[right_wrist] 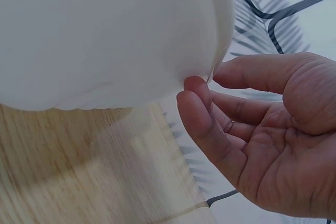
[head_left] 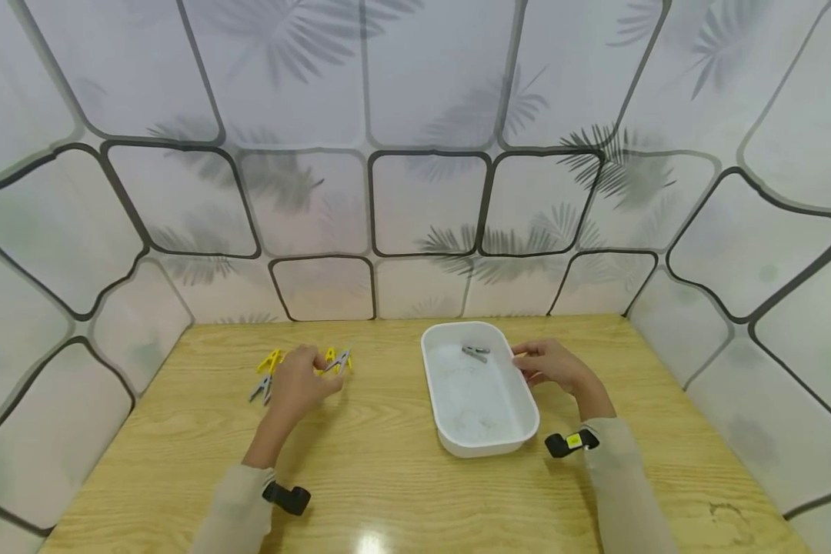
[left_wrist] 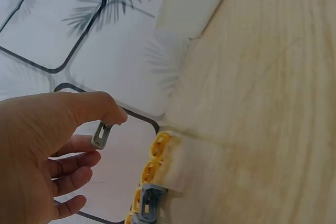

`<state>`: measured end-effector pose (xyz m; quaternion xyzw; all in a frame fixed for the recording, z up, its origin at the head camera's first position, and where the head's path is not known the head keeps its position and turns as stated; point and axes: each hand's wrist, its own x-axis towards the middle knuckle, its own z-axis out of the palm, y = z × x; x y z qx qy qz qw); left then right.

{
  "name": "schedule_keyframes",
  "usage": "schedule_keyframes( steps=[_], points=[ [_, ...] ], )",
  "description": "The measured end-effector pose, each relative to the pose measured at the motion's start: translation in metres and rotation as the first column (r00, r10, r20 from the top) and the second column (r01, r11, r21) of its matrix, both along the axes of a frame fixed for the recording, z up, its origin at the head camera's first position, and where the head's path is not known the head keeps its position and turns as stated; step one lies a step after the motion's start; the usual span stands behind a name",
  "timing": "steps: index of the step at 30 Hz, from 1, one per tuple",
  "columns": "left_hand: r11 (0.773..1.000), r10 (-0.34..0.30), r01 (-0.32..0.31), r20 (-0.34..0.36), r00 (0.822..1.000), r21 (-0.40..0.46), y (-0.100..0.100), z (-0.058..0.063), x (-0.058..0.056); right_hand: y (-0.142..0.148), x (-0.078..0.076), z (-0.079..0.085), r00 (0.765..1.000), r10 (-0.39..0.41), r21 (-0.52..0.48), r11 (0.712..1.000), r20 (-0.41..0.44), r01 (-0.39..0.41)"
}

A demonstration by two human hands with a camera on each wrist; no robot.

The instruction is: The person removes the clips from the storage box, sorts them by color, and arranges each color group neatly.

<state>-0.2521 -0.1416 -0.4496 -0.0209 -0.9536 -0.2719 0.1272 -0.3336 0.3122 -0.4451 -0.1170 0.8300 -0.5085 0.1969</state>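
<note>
My left hand (head_left: 301, 385) pinches a grey clothespin (left_wrist: 101, 136) between thumb and index finger, above the left part of the table. Beside and beyond that hand lie yellow clothespins (head_left: 270, 360) and another grey clothespin (head_left: 261, 387), partly hidden by the hand in the head view. A white plastic tray (head_left: 488, 448) stands right of centre. Inside it, near the far end, are grey clothespins (head_left: 474, 353). At the tray's right side, my right hand (head_left: 554, 365) holds the rim with thumb and fingers.
The wooden table (head_left: 381, 477) ends at a wall covering (head_left: 415, 208) with dark outlines and leaf prints, which also rises on the left and right. Black wrist cameras (head_left: 287, 498) sit at both cuffs.
</note>
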Motion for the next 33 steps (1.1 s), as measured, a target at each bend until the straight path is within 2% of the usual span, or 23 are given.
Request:
schedule_keyframes(
  steps=[3,7,9,13,18,33],
  points=[
    [0.999,0.018,-0.021,-0.059,0.998,-0.044,0.0,-0.009,0.001,-0.001,0.0,-0.001,1.0,-0.002,0.002,1.0,0.001,0.002],
    [0.997,0.037,-0.046,-0.14,0.989,-0.054,-0.001,-0.021,0.002,-0.002,0.0,0.0,1.0,-0.001,0.003,1.0,0.003,0.001],
    [0.997,0.05,-0.058,-0.155,0.987,-0.051,-0.001,-0.026,0.003,-0.002,0.0,0.0,1.0,0.002,0.001,1.0,0.005,-0.002],
    [0.995,0.082,-0.088,-0.121,0.989,-0.042,0.001,-0.031,0.006,-0.001,0.001,0.001,1.0,0.009,-0.002,1.0,0.004,-0.009],
    [0.993,0.113,-0.115,-0.06,0.992,-0.034,0.005,-0.031,0.007,-0.001,0.001,0.001,1.0,0.003,0.01,1.0,-0.004,-0.003],
    [0.99,0.127,-0.124,0.039,0.991,-0.067,0.006,-0.032,0.007,-0.003,0.003,0.004,1.0,-0.009,0.012,1.0,-0.003,0.009]
  ],
)
